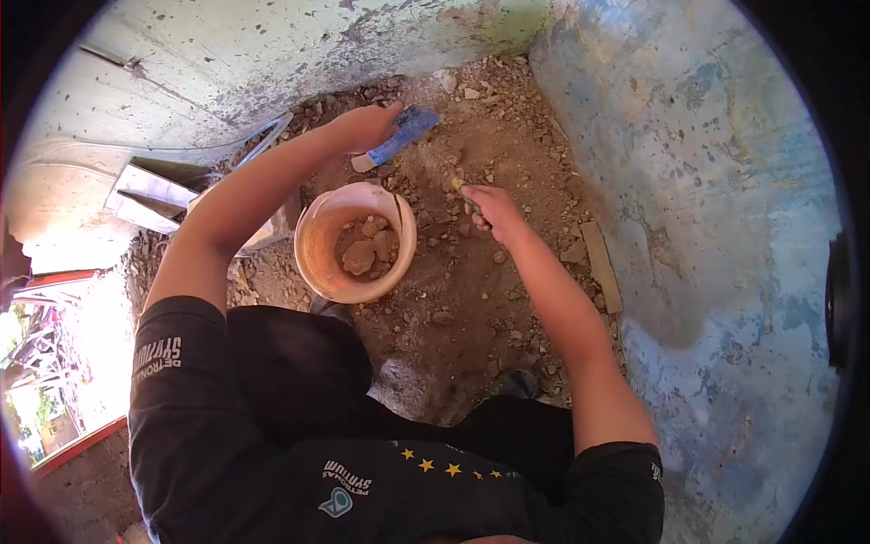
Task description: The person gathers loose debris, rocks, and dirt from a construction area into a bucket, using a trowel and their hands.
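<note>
Blue piece (407, 131) touches left hand (370, 128); right hand (492, 213), apart, grips tool (459, 184).

Rubble lies in the bucket (310, 238); the bucket stands on the ground (453, 335), between two walls (716, 181).

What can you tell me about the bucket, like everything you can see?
The bucket is round, with a thick, pale pinkish rim and a dusty orange-brown inside wall. It looks like plastic. Dark lines, maybe cracks, show at the rim's upper right. It stands mouth up on the rubble-strewn ground, holding brown chunks low inside. Neither the left hand nor the right hand touches it. I can't make out a handle.
</note>
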{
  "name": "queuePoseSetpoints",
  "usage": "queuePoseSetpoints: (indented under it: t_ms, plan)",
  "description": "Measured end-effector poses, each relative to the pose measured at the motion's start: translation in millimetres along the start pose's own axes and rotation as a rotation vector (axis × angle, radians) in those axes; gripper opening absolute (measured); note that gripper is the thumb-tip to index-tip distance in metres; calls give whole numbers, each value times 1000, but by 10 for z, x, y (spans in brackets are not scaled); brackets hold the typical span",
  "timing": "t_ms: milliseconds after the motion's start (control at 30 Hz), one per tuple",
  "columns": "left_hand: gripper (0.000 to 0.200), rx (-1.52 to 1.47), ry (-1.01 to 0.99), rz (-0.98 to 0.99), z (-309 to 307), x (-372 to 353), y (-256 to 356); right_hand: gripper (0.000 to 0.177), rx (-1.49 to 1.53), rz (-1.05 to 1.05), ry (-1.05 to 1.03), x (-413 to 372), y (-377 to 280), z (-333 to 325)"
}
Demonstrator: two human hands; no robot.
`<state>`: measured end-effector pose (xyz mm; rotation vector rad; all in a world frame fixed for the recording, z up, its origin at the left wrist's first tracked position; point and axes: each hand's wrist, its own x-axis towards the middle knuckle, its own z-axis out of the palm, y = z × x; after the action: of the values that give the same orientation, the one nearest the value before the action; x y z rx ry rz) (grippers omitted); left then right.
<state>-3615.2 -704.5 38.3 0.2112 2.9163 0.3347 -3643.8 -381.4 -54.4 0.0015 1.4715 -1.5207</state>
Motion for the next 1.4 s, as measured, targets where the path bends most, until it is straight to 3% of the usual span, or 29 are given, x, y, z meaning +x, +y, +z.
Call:
queuePoseSetpoints:
  t_ms: [267, 333, 367, 433, 567, 633, 667, 733, 867, 967, 1033, 1300, 1400]
  plan:
    - [47, 57, -52, -42, -35, -106, -20, 24, 66, 37, 49, -42, 209, -326]
    - [46, 54, -65, -78, -36, -108, -23, 36, -260, 6, 54, 28, 278, -491]
    - [46, 57, -65, -78, -44, -102, -27, 36, -258, 4, 53, 75, 337, -553]
    - [47, 56, -58, -88, -10, -95, -76, 52, -1085, -317, 424, 128, 433, -581]
    - [47, 72, -70, -155, 212, -40, -266, 60, -953, -333, 618, 52, 331, -617]
    - [45, 81, -95, -167, 296, -52, -336, 43, -868, -205, 338, 120, 240, -775]
    - [45, 81, -97, -167, 317, -56, -351, 43, -867, -203, 338, 111, 218, -834]
    - [42, 102, -150, -224, 359, -87, -350, 28, -605, 88, 38, -34, 45, -866]
    - [42, 112, -222, -182, 582, -51, -551, 19, -726, 262, -27, -262, -164, -982]
    - [54, 145, -277, -212, 696, 25, -595, 21, -760, 436, -62, -254, -100, -1103]
    - [56, 48, -253, -172, 752, 80, -610, 23, -548, 510, -50, -259, -29, -1044]
    - [44, -49, -301, -213, 812, 272, -604, 16, -115, 330, 29, 370, 768, -104]
    - [38, -26, -269, -205, 798, 282, -470, 16, -100, 244, 70, 613, 632, 336]
